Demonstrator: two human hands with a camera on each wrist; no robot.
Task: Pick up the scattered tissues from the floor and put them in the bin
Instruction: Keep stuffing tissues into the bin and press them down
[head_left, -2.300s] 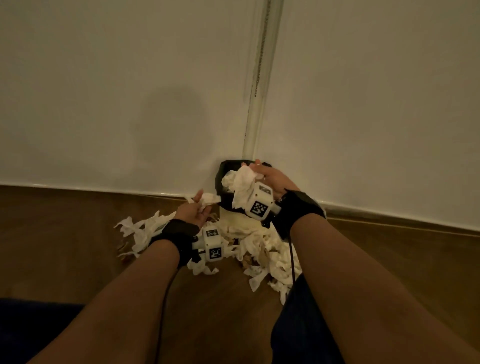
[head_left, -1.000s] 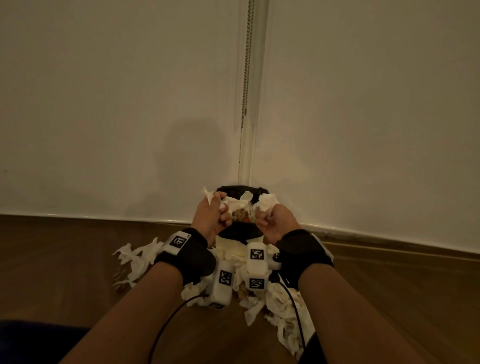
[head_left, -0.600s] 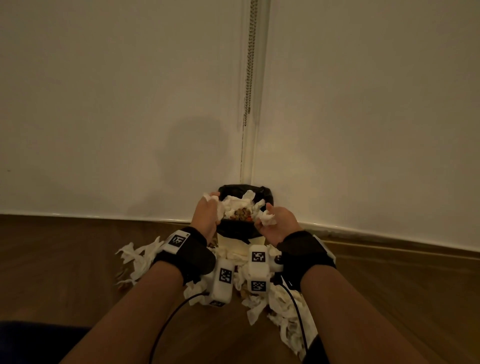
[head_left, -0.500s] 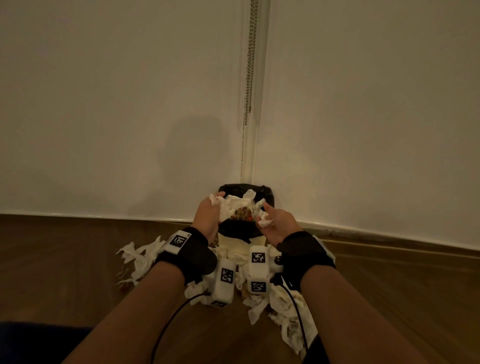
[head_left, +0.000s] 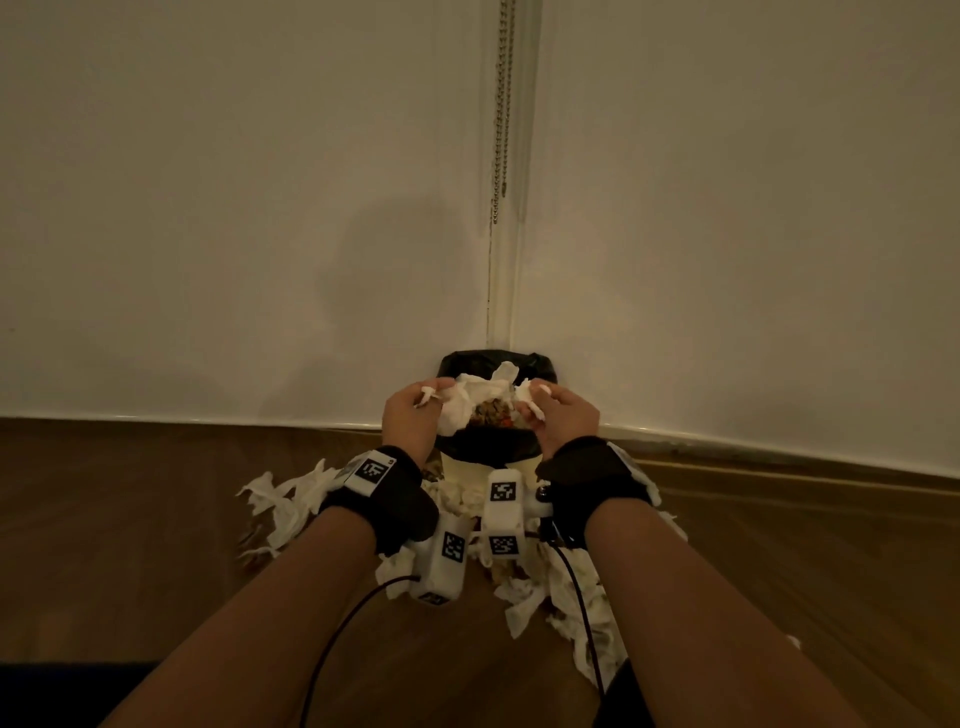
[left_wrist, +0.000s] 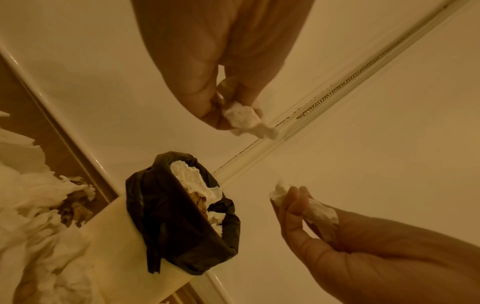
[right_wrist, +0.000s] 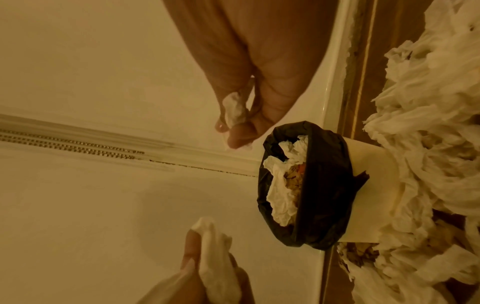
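A small cream bin (head_left: 464, 469) with a black liner (head_left: 540, 364) stands in the wall corner, stuffed with white tissues (head_left: 462, 402) and brown scraps. My left hand (head_left: 427, 399) hovers at the bin's left rim and pinches a small tissue wad (left_wrist: 242, 119) between thumb and fingertips. At the right rim my right hand (head_left: 532, 404) grips another crumpled tissue (right_wrist: 235, 112) in its curled fingers. Both hands are above the bin's mouth (left_wrist: 197, 191). Scattered tissues (head_left: 288, 501) lie on the floor left of the bin, with more tissues (head_left: 576, 587) in front and to the right.
The floor is brown wood (head_left: 130, 519), with a white skirting (head_left: 208, 418) along both walls. A bead chain (head_left: 501, 114) hangs down the corner above the bin. Brown debris (right_wrist: 361, 255) is mixed into the tissue pile at the bin's base.
My left hand rose from the floor pile to the bin's rim beside the right hand. In the last half second both hands stay over the bin, still holding tissue.
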